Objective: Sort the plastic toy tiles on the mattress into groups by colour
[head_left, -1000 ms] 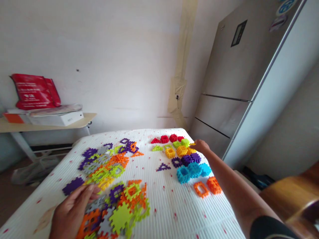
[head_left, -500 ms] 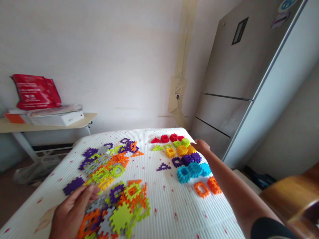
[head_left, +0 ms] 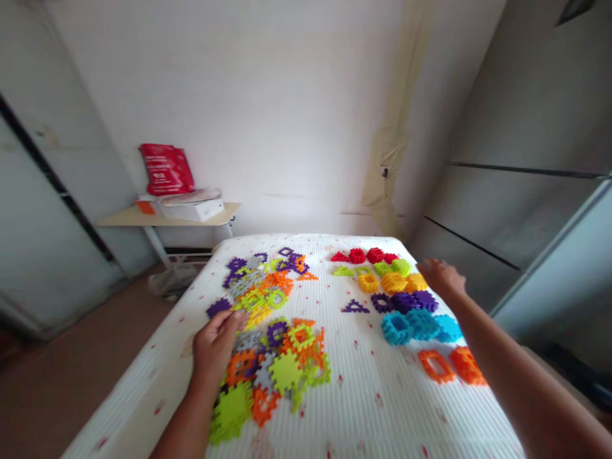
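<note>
On mat [head_left: 363,389]: loose pile [head_left: 275,338] left, sorted rows [head_left: 406,299] right.

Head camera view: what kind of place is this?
Probably a room in a home: a tall fridge stands on the right, a side table with a red bag sits against the wall, and colourful toy pieces lie on a white ridged surface.

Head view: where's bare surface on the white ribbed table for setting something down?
Largest bare patch: the near middle of the white ribbed table, between the loose pile of flat interlocking plastic pieces and the two orange blocks. A narrower lane runs between pile and sorted coloured cubes, broken by one purple triangle piece. Crowded around left hand and right hand.
</note>
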`<action>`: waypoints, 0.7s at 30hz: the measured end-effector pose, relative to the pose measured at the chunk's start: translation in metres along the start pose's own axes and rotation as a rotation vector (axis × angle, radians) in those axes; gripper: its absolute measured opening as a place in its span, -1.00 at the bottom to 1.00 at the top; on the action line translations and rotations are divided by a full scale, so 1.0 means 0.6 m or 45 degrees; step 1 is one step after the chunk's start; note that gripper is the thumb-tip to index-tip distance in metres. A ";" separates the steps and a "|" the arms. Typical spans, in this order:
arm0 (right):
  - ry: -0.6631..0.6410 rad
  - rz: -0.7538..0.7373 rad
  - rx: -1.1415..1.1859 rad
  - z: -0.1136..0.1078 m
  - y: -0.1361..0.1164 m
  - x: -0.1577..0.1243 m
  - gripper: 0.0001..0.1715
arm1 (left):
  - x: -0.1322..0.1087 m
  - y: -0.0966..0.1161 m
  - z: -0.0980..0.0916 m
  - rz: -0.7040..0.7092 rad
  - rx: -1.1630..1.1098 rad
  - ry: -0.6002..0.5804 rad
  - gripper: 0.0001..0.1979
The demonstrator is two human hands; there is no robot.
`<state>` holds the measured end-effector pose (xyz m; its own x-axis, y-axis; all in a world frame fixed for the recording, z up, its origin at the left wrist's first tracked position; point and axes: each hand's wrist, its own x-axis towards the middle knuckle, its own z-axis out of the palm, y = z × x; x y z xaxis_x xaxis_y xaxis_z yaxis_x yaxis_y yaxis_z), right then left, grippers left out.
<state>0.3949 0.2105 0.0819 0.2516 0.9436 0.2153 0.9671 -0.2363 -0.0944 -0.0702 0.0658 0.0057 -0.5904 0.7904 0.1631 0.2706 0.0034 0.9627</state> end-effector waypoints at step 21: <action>0.104 -1.541 0.658 0.123 -0.270 -0.338 -0.73 | -0.015 -0.006 0.007 0.409 1.332 -0.362 -0.62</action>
<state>0.1844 0.0748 -0.0184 -0.7376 0.4735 0.4814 0.4593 0.8744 -0.1563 -0.0628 0.0614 -0.0001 -0.2206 0.9573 0.1869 0.9610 0.1806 0.2096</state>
